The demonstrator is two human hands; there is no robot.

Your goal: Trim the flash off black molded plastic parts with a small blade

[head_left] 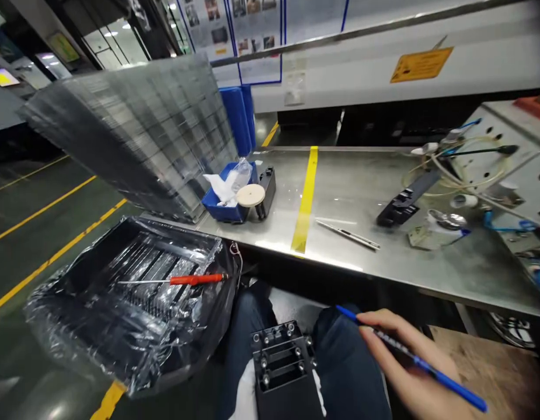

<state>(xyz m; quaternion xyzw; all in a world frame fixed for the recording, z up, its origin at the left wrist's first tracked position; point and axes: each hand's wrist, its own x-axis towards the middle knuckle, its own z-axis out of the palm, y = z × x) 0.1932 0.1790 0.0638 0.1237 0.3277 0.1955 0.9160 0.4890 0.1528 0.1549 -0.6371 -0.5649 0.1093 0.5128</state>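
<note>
My left hand (pixel 245 392), in a white glove, grips a black rectangular housing (pixel 287 402) from below and both sides, just above my lap. Silver screws and open slots show at the housing's far end. A blue pen (pixel 449 382) is pinched in my bare right hand (pixel 405 356), its blue tip pointing left, to the right of the housing and apart from it. At my left lies a black tray (pixel 195 350) wrapped in clear plastic. An orange-handled screwdriver (pixel 195 280) rests across it.
A metal bench (pixel 340 175) with a yellow tape strip (pixel 305 216) runs ahead. On it are a blue bin (pixel 226 213), a round pale disc (pixel 251 195), a slim knife-like tool (pixel 347 235), a black part (pixel 403 204) and a fixture with tubing (pixel 515 175). Stacked clear trays (pixel 143 128) stand left.
</note>
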